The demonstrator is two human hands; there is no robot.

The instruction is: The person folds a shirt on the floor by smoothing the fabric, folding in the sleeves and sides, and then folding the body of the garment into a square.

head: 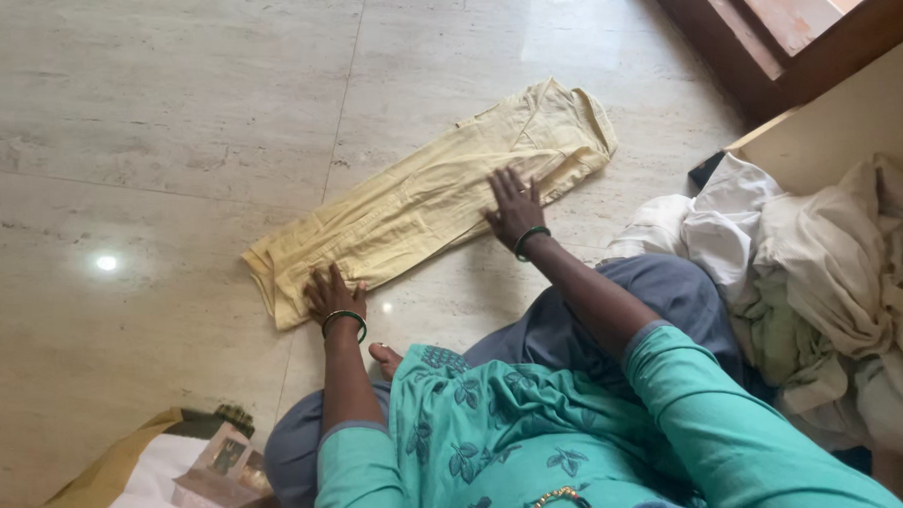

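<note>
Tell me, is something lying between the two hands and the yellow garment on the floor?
Nothing visible does. The left hand and the right hand both rest flat, directly on the folded yellow garment. The pile of pale clothes lies apart, to the right.

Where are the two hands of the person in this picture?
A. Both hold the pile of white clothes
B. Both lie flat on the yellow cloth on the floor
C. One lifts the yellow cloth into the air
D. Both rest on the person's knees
B: the left hand and the right hand both press flat on the folded yellow cloth, which lies on the floor.
</note>
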